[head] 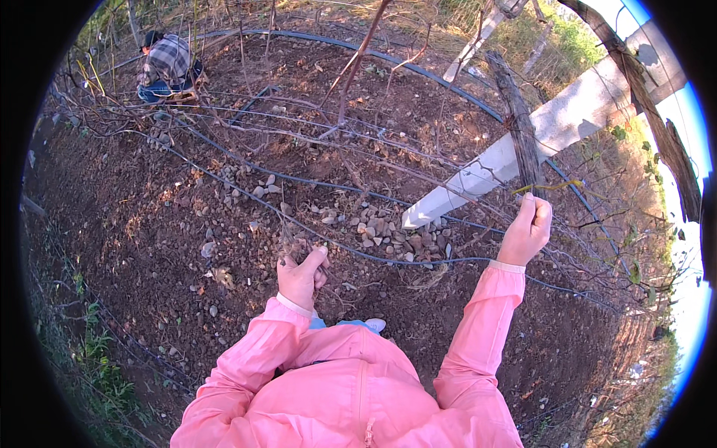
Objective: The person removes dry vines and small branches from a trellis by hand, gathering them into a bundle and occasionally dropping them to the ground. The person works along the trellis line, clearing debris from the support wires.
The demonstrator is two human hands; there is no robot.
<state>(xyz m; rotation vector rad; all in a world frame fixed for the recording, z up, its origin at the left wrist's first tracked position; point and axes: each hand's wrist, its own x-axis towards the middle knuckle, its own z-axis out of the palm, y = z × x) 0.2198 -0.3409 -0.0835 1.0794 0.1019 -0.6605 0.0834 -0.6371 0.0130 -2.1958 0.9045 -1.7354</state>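
My left hand [301, 276] is closed on a small bundle of thin dry twigs [292, 246], held low before my body. Up and to the right, my right hand [526, 228] pinches the end of a yellow-green strip [546, 186], which looks like a tie, at the lower end of a weathered wooden stake [518, 117]. That stake crosses a pale concrete post [493, 162]. Several wires and bare vine canes [392, 147] run past the post near my right hand.
A person [168, 67] in a plaid shirt crouches at the upper left beside the vines. Black irrigation hoses [336, 242] cross the stony soil. Stones [375, 227] are heaped at the post's foot. A rough wooden beam [644, 95] stands at the upper right.
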